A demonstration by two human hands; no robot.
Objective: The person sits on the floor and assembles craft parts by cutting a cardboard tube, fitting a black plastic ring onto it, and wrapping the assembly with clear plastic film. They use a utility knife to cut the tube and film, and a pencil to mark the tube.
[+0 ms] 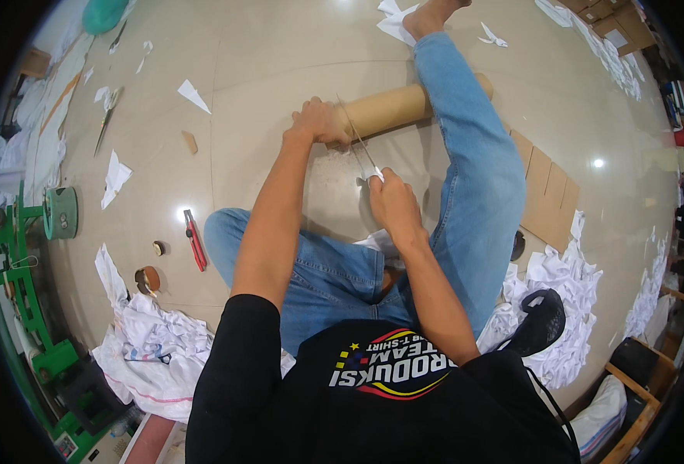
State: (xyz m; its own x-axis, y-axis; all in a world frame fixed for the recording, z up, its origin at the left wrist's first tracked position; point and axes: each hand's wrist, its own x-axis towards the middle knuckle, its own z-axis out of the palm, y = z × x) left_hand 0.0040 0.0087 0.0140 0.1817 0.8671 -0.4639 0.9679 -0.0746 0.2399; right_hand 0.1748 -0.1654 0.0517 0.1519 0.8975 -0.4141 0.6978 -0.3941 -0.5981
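A thick brown cardboard tube [388, 110] lies on the floor in front of me, passing under my outstretched right leg. My left hand [315, 121] grips its left end, fingers wrapped over it. Closed round the pale handle of a thin saw [363, 144] is my right hand [394, 203], nearer to me than the tube. The long narrow blade lies across the tube, just right of my left hand. Fine dust shows on the floor beneath the cut. How deep the blade sits is too small to tell.
On the left lie a red cutter knife [195, 241], tape rolls [147, 280], scissors [108, 116] and white scraps [116, 179]. A green machine [28, 309] stands at the left edge. Slit cardboard [547, 189] and a white cloth pile [566, 290] lie right of my leg.
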